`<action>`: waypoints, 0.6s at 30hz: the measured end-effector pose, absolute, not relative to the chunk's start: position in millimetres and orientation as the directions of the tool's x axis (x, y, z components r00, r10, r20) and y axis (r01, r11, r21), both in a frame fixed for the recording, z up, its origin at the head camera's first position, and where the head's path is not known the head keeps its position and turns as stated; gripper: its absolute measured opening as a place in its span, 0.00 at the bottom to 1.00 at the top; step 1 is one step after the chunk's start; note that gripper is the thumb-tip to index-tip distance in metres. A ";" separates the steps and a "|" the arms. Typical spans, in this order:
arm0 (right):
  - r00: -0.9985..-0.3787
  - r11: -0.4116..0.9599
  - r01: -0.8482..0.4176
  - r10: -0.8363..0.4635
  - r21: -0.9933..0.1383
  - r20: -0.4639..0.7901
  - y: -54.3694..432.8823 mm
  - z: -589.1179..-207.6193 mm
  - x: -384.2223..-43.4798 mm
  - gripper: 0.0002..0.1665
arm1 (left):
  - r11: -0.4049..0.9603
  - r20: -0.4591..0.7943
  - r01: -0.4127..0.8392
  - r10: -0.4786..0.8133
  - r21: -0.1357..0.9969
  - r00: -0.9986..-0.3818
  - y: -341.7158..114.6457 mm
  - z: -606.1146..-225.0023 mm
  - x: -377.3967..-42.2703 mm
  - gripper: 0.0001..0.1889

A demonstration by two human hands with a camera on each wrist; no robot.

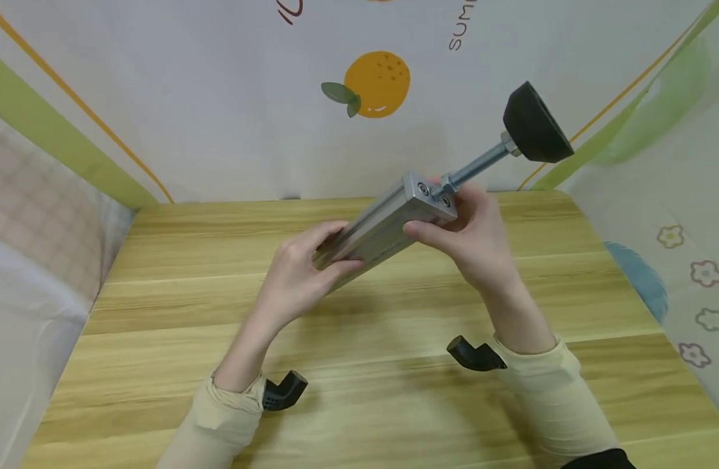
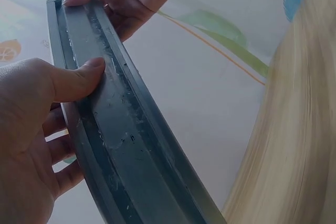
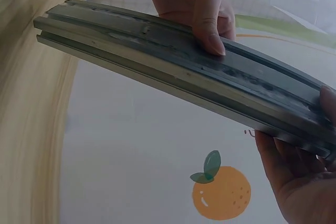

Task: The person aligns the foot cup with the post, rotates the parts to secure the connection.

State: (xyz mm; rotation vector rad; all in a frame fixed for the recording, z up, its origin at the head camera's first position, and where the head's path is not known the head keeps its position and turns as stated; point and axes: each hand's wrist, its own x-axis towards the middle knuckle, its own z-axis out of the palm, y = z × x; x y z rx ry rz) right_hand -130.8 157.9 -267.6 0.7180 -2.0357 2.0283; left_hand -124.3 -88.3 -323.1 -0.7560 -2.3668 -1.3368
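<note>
A slotted aluminium profile bar (image 1: 383, 225) is held slantwise above the table, its far end tipped up to the right. A threaded leveling foot with a nut and a black rubber base (image 1: 535, 124) sticks out of that end plate, which also has bolt heads. My left hand (image 1: 297, 273) grips the bar's lower part, thumb across the flat face, as the left wrist view shows with the thumb on the profile (image 2: 113, 124). My right hand (image 1: 477, 241) holds the bar near the footed end, thumb on the near side and fingers behind. The right wrist view shows the grooved side (image 3: 157, 72).
Beneath the hands lies a wood-grain table (image 1: 178, 352). A white printed sheet with an orange fruit (image 1: 377, 85) hangs behind it, and printed cloth (image 1: 676, 195) borders the right side. Black wrist-worn pieces (image 1: 475, 355) stick out from both sleeves.
</note>
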 end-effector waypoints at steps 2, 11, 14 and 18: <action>-0.870 -0.063 -0.445 -0.204 -0.893 0.448 158.3 -271.4 -131.3 0.24 | 0.432 0.498 0.576 0.289 0.694 -0.817 -88.9 -323.0 -124.0 0.26; -0.875 -0.197 -0.398 -0.213 -0.896 0.436 159.5 -292.3 -137.2 0.20 | 0.489 0.463 0.545 0.289 0.681 -0.838 -94.0 -323.5 -124.8 0.26; -0.874 -0.231 -0.391 -0.210 -0.891 0.438 161.0 -299.5 -138.8 0.20 | 0.500 0.457 0.547 0.303 0.671 -0.836 -94.4 -324.5 -127.0 0.26; -0.871 -0.271 -0.383 -0.212 -0.883 0.443 162.2 -308.2 -141.4 0.18 | 0.518 0.441 0.540 0.313 0.663 -0.841 -95.2 -326.2 -129.1 0.26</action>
